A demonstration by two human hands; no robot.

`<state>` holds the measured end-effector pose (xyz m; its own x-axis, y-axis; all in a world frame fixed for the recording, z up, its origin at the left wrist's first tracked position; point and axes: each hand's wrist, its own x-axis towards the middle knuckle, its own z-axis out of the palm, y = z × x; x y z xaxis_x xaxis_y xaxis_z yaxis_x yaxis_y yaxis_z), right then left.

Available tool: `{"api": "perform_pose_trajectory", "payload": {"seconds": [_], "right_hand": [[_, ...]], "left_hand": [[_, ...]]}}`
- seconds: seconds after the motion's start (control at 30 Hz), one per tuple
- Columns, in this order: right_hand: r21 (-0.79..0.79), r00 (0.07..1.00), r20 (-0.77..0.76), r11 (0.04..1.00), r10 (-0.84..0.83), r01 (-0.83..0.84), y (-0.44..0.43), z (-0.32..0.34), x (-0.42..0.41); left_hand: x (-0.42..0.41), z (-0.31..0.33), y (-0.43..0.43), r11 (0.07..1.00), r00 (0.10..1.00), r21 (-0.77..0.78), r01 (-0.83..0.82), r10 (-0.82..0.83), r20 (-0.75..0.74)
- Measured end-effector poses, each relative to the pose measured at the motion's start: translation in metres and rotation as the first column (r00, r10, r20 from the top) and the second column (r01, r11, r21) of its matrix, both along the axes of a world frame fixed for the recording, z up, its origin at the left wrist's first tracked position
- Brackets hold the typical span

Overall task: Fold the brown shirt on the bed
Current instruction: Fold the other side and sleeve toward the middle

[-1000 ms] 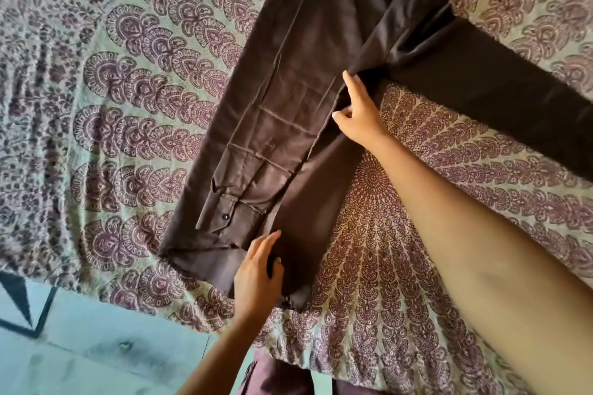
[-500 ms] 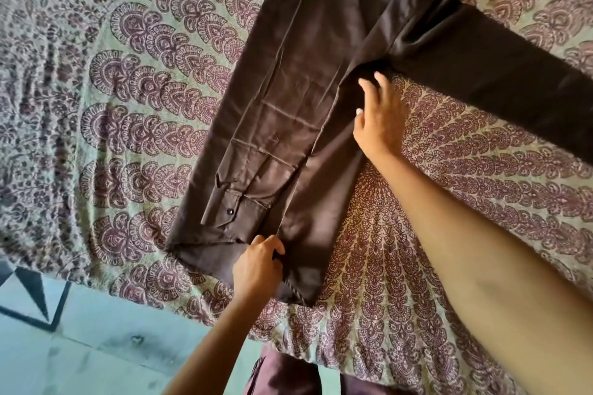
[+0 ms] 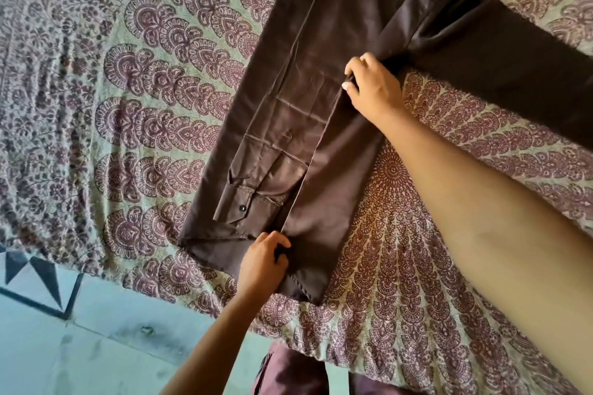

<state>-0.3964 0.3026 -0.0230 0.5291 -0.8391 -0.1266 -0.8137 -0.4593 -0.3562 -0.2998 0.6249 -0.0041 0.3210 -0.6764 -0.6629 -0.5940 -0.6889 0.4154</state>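
Note:
The brown shirt lies spread on the patterned bedspread, running from the top centre down to the near bed edge. One sleeve with a buttoned cuff is folded lengthwise over the body. The other sleeve stretches out to the right. My left hand pinches the shirt's fabric near the hem, by the folded sleeve's end. My right hand grips the fabric at the side edge near the underarm, fingers curled into it.
The bed's near edge runs diagonally across the lower left, with a pale tiled floor and dark triangle pattern below it. My dark clothing shows at the bottom centre. Bare bedspread lies left and right of the shirt.
My right hand went from resting flat at the underarm to curling its fingers around the fabric edge. My left hand closed tighter on the hem area. The camera view shifted slightly.

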Motion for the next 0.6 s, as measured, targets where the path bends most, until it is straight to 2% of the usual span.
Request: {"api": "perform_pose_trajectory", "payload": {"seconds": [0.07, 0.13, 0.23, 0.37, 0.5, 0.6], "right_hand": [[0.087, 0.999, -0.009, 0.996, 0.037, -0.036, 0.01, -0.011, -0.006], [0.104, 0.995, 0.035, 0.99, 0.089, -0.093, 0.023, -0.016, -0.018], [-0.057, 0.99, 0.135, 0.998, 0.035, -0.028, 0.038, -0.012, -0.052], [-0.117, 0.966, 0.093, 0.961, -0.242, 0.252, 0.036, -0.005, -0.121], [-0.126, 0.822, 0.07, 0.813, -0.565, 0.569, 0.02, 0.009, -0.199], [-0.14, 0.622, 0.072, 0.61, -0.779, 0.78, 0.014, 0.01, -0.267]], "left_hand": [[-0.002, 0.006, -0.005, 0.988, 0.988, 0.113, 0.107, -0.118, 0.1], [-0.005, 0.018, -0.012, 0.97, 0.952, 0.18, 0.165, -0.204, 0.227], [-0.013, 0.036, -0.033, 0.976, 0.919, 0.086, 0.202, -0.219, 0.327], [-0.037, 0.044, -0.089, 0.97, 0.944, -0.067, 0.232, -0.208, 0.256], [-0.084, 0.035, -0.165, 0.921, 0.923, -0.176, 0.347, -0.303, 0.237], [-0.125, 0.028, -0.218, 0.906, 0.912, -0.196, 0.375, -0.322, 0.256]]}}
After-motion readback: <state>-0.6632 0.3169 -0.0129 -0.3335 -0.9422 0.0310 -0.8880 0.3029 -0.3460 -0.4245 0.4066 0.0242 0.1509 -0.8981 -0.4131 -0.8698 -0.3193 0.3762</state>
